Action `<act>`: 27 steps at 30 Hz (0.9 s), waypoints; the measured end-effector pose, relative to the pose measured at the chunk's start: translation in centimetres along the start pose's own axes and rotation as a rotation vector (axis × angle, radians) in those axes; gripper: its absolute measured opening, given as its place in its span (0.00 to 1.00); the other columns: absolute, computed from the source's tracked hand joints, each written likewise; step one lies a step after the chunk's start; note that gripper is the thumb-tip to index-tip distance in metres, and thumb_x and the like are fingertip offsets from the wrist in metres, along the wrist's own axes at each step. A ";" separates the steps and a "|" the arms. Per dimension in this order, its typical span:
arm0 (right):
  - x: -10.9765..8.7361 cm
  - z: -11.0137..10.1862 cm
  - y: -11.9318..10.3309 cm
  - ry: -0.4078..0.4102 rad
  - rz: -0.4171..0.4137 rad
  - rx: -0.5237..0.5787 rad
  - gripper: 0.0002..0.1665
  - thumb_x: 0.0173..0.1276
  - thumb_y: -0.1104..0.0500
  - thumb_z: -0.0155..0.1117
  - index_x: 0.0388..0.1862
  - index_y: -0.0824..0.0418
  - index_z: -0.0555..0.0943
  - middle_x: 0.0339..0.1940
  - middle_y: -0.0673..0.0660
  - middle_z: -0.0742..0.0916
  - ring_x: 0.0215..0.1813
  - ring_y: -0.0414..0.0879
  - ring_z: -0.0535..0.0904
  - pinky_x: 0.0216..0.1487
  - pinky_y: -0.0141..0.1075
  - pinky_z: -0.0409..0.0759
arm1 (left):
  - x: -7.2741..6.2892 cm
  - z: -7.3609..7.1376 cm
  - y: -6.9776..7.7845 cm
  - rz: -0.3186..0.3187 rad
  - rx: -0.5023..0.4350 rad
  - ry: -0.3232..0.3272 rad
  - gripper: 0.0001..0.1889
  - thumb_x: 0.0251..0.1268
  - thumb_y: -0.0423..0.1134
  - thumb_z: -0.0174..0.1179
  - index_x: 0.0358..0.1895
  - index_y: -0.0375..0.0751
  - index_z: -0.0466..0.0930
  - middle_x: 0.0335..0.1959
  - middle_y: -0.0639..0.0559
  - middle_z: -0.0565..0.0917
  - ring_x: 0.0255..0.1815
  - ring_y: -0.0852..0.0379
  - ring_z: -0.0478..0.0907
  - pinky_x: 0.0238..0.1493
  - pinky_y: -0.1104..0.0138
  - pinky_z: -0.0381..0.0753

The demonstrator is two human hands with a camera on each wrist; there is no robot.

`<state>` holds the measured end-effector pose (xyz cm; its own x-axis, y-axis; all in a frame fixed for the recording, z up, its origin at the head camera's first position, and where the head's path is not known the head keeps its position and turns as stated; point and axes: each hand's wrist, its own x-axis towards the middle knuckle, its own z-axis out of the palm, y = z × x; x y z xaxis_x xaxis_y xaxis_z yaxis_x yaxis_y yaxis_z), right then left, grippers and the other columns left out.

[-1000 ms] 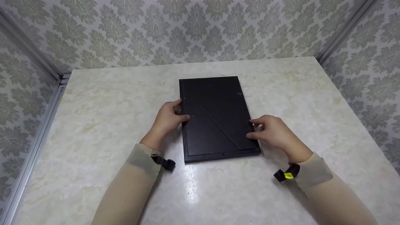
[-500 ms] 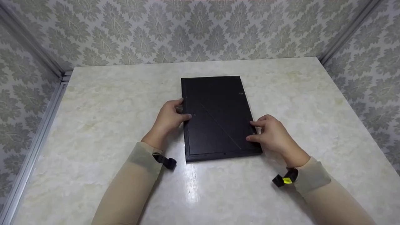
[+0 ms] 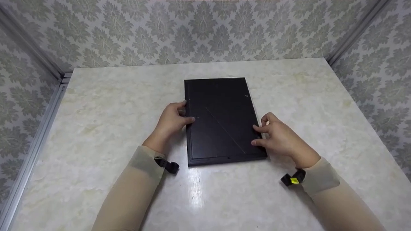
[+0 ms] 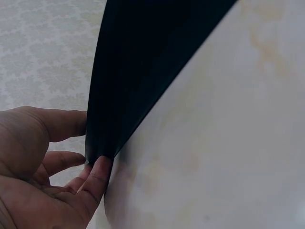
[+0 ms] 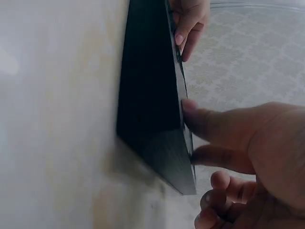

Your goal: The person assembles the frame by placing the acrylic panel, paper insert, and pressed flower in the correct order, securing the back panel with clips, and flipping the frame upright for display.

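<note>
A black picture frame [image 3: 218, 128] lies back side up, with a thin diagonal line across its back panel that looks like the edge of a stand flap. My left hand [image 3: 173, 118] grips its left side, thumb on the back panel and fingers along the edge. In the left wrist view, the fingertips [image 4: 98, 174] of that hand meet the frame's side. My right hand [image 3: 279, 136] is at the lower right edge, thumb and index finger touching the back panel apart from each other. Its other fingers [image 5: 217, 198] curl away from the frame in the right wrist view.
The frame is on a pale marbled table [image 3: 112, 96]. A patterned wall [image 3: 205, 32] rises behind the table, with similar panels at both sides. Black wrist straps [image 3: 168, 165] sit over both sleeves.
The right index finger has shifted from the frame's edge onto the back panel. The flap's diagonal line has become fainter and looks flatter. My left hand keeps its hold.
</note>
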<state>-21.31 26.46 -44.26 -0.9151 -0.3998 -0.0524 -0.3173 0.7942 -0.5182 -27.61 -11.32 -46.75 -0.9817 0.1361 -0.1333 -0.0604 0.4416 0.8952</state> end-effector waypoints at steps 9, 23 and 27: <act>0.2 -0.5 0.6 -0.008 -0.180 -0.244 0.37 0.75 0.45 0.82 0.71 0.69 0.84 0.56 0.53 0.80 0.40 0.44 0.69 0.45 0.40 0.74 | -0.1 0.0 0.0 0.006 0.013 -0.002 0.44 0.74 0.29 0.74 0.89 0.34 0.62 0.76 0.33 0.83 0.72 0.38 0.85 0.69 0.52 0.87; -0.1 0.0 -0.2 0.044 -0.247 -0.421 0.40 0.77 0.40 0.79 0.72 0.70 0.84 0.47 0.56 0.82 0.40 0.48 0.72 0.43 0.43 0.76 | -0.1 0.0 0.4 0.007 0.005 -0.006 0.44 0.73 0.29 0.74 0.89 0.33 0.62 0.71 0.31 0.86 0.71 0.39 0.86 0.67 0.53 0.86; 0.0 0.3 -0.6 0.039 -0.221 -0.419 0.41 0.78 0.39 0.77 0.72 0.71 0.84 0.49 0.58 0.84 0.40 0.49 0.75 0.44 0.46 0.80 | -0.3 -0.2 0.2 0.003 0.018 -0.010 0.44 0.74 0.30 0.74 0.89 0.34 0.62 0.70 0.31 0.88 0.69 0.39 0.88 0.62 0.54 0.88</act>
<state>-21.04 25.84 -44.24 -0.8205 -0.5689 0.0569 -0.5712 0.8114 -0.1238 -27.37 -11.49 -46.48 -0.9799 0.1466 -0.1352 -0.0542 0.4568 0.8879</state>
